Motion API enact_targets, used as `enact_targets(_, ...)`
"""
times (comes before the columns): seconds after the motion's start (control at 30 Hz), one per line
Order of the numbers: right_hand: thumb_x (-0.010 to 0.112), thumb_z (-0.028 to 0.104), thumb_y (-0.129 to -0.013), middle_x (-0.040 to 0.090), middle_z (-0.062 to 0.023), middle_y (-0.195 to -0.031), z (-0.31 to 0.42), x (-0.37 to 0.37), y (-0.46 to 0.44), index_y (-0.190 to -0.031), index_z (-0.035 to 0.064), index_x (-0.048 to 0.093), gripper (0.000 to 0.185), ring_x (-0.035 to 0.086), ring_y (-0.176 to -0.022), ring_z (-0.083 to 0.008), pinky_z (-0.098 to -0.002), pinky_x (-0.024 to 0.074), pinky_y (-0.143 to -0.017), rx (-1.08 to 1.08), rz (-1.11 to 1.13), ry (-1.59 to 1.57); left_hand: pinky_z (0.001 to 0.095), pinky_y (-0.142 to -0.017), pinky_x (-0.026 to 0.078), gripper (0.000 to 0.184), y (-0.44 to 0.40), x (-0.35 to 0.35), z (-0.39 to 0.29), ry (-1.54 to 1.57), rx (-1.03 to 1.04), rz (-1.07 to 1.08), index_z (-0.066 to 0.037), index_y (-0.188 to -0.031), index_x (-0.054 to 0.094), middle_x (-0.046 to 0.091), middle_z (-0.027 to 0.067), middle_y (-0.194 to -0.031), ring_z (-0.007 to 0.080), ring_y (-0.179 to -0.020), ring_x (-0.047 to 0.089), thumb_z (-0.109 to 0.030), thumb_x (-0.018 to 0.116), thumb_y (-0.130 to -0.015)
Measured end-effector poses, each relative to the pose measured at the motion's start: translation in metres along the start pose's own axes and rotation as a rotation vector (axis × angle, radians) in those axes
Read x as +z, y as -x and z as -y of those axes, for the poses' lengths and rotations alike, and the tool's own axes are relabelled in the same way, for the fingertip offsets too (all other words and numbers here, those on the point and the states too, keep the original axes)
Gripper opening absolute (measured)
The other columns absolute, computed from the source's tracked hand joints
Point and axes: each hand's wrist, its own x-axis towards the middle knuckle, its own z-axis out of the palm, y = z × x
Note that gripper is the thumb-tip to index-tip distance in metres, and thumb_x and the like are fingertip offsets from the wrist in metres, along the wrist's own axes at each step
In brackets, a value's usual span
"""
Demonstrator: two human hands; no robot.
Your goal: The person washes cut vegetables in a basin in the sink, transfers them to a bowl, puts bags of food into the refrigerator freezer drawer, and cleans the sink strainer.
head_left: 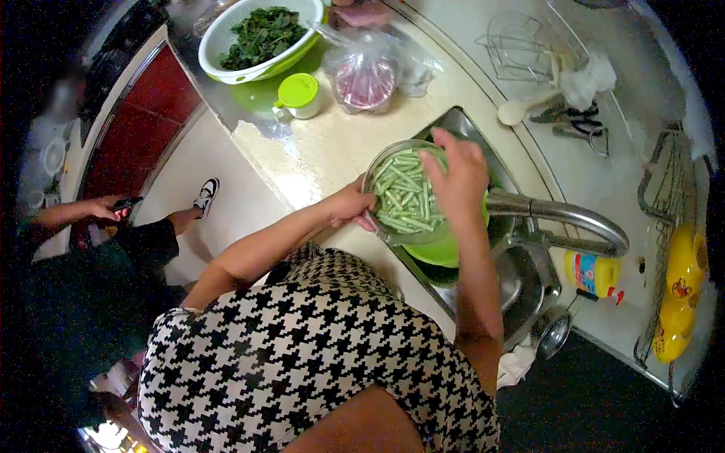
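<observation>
A clear round bowl (368,175) full of cut green beans (408,189) is tilted over the sink's edge. My left hand (353,202) grips its near-left rim, fingers wrapped around the side. Over the right part of the beans hovers my right hand (462,175), thumb and fingers apart; nothing shows between them. Below the bowl, in the sink (462,124), is a bright green basin (438,253), mostly covered by the bowl and my right arm. The curved metal faucet (570,215) reaches in beside my right wrist.
On the counter are a white basket (211,64) of leafy greens, a green-lidded container (298,94) and a plastic bag (366,72) of reddish food. A yellow bottle (593,273) stands behind the sink. At left, another person's hand (109,208) holds a dark object.
</observation>
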Motion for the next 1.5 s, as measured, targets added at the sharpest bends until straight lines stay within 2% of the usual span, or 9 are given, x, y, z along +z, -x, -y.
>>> enact_targets(0.1, 0.064, 0.031, -0.074, 0.061, -0.0093, -0.086, -0.031, 0.035, -0.055, -0.106, 0.0082, 0.055, 0.041, 0.057, -0.080, -0.0272, -0.0382, 0.0441, -0.071, 0.294, 0.157, -0.273, 0.0364, -0.055, 0.056, 0.071, 0.018, -0.008, -0.004, 0.067, 0.012, -0.064, -0.011, -0.136, 0.009, 0.052, 0.0186, -0.101, 0.0276, -0.065, 0.062, 0.001, 0.043, -0.075)
enact_targets(0.2, 0.068, 0.029, -0.071, 0.063, -0.0077, -0.084, -0.043, 0.079, -0.104, -0.106, 0.0047, 0.057, 0.044, 0.060, -0.072, -0.0199, -0.0320, 0.0462, -0.069, 0.255, 0.152, -0.255, 0.0345, -0.054, 0.056, 0.071, 0.032, -0.029, 0.011, 0.119, 0.076, -0.093, -0.011, -0.136, 0.008, 0.049, 0.0183, -0.106, 0.0284, -0.069, 0.061, 0.000, 0.043, -0.075)
enact_targets(0.43, 0.068, 0.053, -0.060, 0.062, -0.0111, -0.093, -0.020, 0.139, -0.162, -0.123, 0.0127, 0.043, 0.079, 0.058, -0.090, -0.0279, -0.0379, 0.0454, -0.073, 0.226, 0.108, 0.302, 0.0316, -0.056, 0.056, 0.068, 0.048, -0.045, 0.043, 0.265, 0.038, -0.176, -0.011, -0.134, 0.011, 0.047, 0.0179, -0.111, 0.0254, -0.073, 0.061, 0.001, 0.041, -0.075)
enact_targets(0.57, 0.064, 0.048, -0.064, 0.062, -0.0125, -0.094, -0.053, 0.172, -0.155, -0.106, 0.0117, 0.054, 0.056, 0.058, -0.091, -0.0295, -0.0430, 0.0446, -0.073, 0.297, 0.354, 0.697, 0.0321, -0.054, 0.055, 0.070, 0.042, -0.045, 0.071, 0.365, -0.014, -0.089, -0.012, -0.135, 0.007, 0.048, 0.0188, -0.108, 0.0261, -0.071, 0.061, 0.003, 0.039, -0.074)
enact_targets(0.87, 0.057, 0.029, -0.075, 0.062, -0.0177, -0.089, -0.111, 0.142, -0.146, -0.088, 0.0034, 0.057, 0.029, 0.059, -0.084, -0.0356, -0.0420, 0.0452, -0.073, 0.524, 0.183, 0.492, 0.0376, -0.058, 0.056, 0.070, 0.046, -0.059, 0.074, 0.462, -0.108, -0.045, -0.014, -0.137, 0.008, 0.053, 0.0184, -0.107, 0.0290, -0.077, 0.062, 0.002, 0.041, -0.078)
enact_targets(1.0, 0.055, 0.020, -0.076, 0.062, -0.0168, -0.088, -0.152, 0.118, -0.133, -0.094, 0.0001, 0.056, 0.027, 0.059, -0.082, -0.0318, -0.0375, 0.0435, -0.075, 0.506, 0.063, 0.052, 0.0383, -0.059, 0.056, 0.069, 0.046, -0.069, 0.073, 0.463, -0.159, -0.005, -0.013, -0.137, 0.008, 0.052, 0.0186, -0.109, 0.0294, -0.077, 0.062, 0.002, 0.040, -0.078)
enact_targets(1.17, 0.056, 0.017, -0.074, 0.057, -0.0042, -0.081, -0.110, 0.062, -0.135, -0.084, -0.0019, 0.057, 0.022, 0.052, -0.073, -0.0148, -0.0294, 0.0406, -0.069, 0.580, -0.056, -0.213, 0.0383, -0.060, 0.056, 0.067, 0.047, -0.073, 0.065, 0.422, -0.132, -0.009, -0.011, -0.136, 0.011, 0.050, 0.0178, -0.112, 0.0287, -0.078, 0.062, 0.001, 0.040, -0.077)
enact_targets(1.27, 0.055, 0.013, -0.076, 0.060, -0.0105, -0.098, -0.066, 0.020, -0.116, -0.102, -0.0045, 0.056, 0.032, 0.054, -0.088, -0.0217, -0.0327, 0.0402, -0.080, 0.569, -0.109, -0.416, 0.0329, -0.057, 0.056, 0.071, 0.044, -0.075, 0.087, 0.463, -0.008, 0.002, -0.011, -0.136, 0.006, 0.048, 0.0195, -0.110, 0.0265, -0.071, 0.062, 0.001, 0.040, -0.074)
enact_targets(1.5, 0.054, 0.008, -0.075, 0.055, -0.0079, -0.092, -0.032, -0.031, -0.031, -0.104, -0.0012, 0.052, 0.031, 0.052, -0.085, -0.0167, -0.0295, 0.0417, -0.078, 0.573, -0.201, -0.410, 0.0364, -0.061, 0.057, 0.070, 0.030, -0.081, 0.097, 0.459, 0.025, -0.104, -0.010, -0.135, 0.009, 0.045, 0.0197, -0.115, 0.0296, -0.086, 0.059, 0.001, 0.042, -0.075)
